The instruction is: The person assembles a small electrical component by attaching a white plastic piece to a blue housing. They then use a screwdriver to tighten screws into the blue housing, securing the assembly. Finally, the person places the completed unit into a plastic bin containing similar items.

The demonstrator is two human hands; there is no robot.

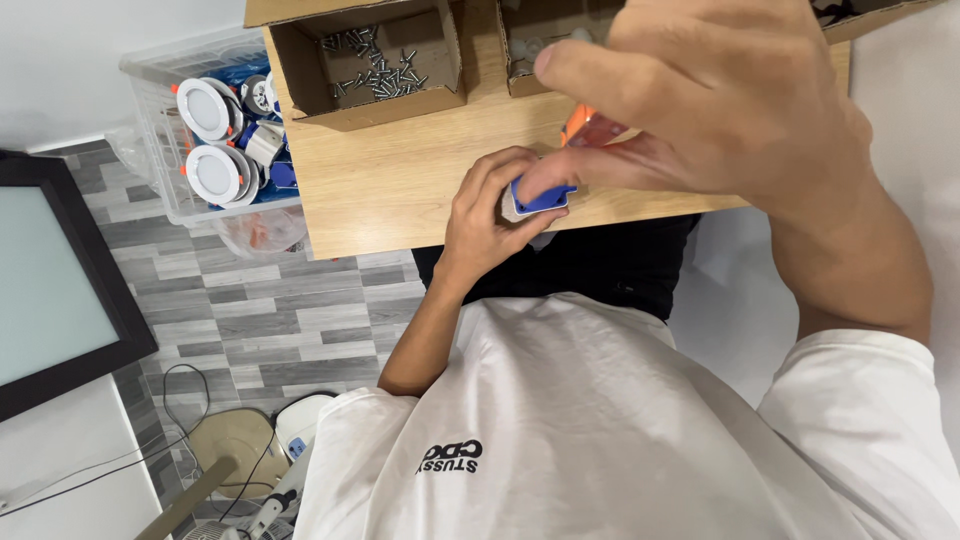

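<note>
At the near edge of a wooden worktable [400, 190], a person's left hand [490, 215] clenches a small blue-and-white fitting [540, 198]. The right hand [720, 100] hovers just above and to its right, fingers wrapped around an orange-handled tool [590, 128] angled down toward the fitting. A cardboard box of screws [375, 65] sits behind.

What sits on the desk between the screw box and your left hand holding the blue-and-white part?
Nothing: in the head view, only bare wooden desk lies between the screw box and the left hand.
</note>
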